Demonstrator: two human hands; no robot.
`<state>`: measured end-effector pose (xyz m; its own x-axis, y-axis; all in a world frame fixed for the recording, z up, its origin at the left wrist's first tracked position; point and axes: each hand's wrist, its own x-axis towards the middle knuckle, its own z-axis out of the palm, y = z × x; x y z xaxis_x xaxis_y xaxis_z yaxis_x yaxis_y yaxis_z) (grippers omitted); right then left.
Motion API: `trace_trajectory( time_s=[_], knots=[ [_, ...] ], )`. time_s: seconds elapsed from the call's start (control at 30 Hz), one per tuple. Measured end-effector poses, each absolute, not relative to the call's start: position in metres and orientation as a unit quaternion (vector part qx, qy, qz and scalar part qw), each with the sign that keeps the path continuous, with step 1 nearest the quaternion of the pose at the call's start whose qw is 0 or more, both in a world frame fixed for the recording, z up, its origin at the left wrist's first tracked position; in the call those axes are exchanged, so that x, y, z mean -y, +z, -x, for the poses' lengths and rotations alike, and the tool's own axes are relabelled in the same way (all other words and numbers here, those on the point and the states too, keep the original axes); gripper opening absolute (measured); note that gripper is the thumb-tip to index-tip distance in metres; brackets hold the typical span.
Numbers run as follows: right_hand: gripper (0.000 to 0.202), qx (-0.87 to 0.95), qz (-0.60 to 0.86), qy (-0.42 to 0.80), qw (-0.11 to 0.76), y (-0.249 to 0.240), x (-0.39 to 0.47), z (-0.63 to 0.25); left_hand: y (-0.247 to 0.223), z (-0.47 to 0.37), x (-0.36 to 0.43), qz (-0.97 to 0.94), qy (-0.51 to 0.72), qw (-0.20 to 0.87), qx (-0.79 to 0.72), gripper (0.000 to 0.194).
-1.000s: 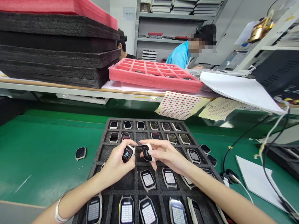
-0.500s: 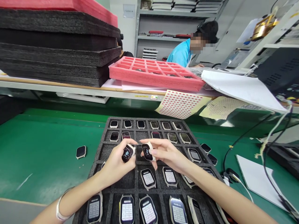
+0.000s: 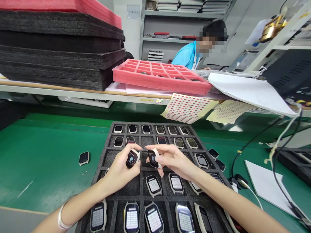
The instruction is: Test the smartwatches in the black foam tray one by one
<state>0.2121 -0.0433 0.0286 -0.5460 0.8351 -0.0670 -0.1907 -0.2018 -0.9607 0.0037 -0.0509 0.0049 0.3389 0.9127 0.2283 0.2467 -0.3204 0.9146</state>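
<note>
Left hand: your left hand (image 3: 121,168) keeps gripping a watch (image 3: 132,159).
Right hand: your right hand (image 3: 173,159) keeps gripping another watch (image 3: 152,158).
Change: almost none; both stay above the black tray (image 3: 110,155).

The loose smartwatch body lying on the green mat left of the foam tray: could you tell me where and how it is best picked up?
The smartwatch body lies flat, screen up, alone on the green mat. Probably best to come from straight above and pinch its two long side edges with the fingers, keeping off the dark glass.
</note>
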Motion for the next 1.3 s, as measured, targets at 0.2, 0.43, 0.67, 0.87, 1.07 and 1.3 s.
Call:
trace_trajectory(
  time_s=[0.2, 0.43, 0.67, 0.87, 1.07, 1.3],
  knots=[
    [0.048, 0.493, 0.313, 0.725, 0.366, 0.027, 0.043, -0.212, 0.001, -0.005, 0.049, -0.658, 0.417, 0.469, -0.415, 0.044],
    [0.036, 0.435, 0.3, 0.746, 0.406, 0.022, 0.038, -0.212, -0.003, -0.007, 0.046, -0.485, 0.473, 0.669, -0.304, 0.05],
    [0.051, 0.487, 0.366, 0.667, 0.43, 0.016, 0.041, -0.212, -0.007, -0.006, 0.041, -0.449, 0.469, 0.709, -0.275, 0.047],
    [0.052, 0.549, 0.375, 0.613, 0.427, 0.013, 0.042, -0.215, -0.009, -0.005, 0.041, -0.457, 0.468, 0.702, -0.28, 0.046],
    [0.044, 0.577, 0.39, 0.584, 0.416, 0.019, 0.045, -0.214, -0.005, -0.006, 0.042, -0.474, 0.463, 0.695, -0.278, 0.045],
    [0.046, 0.595, 0.411, 0.559, 0.406, 0.018, 0.046, -0.213, -0.001, -0.006, 0.046, -0.487, 0.455, 0.687, -0.29, 0.045]
  ],
)
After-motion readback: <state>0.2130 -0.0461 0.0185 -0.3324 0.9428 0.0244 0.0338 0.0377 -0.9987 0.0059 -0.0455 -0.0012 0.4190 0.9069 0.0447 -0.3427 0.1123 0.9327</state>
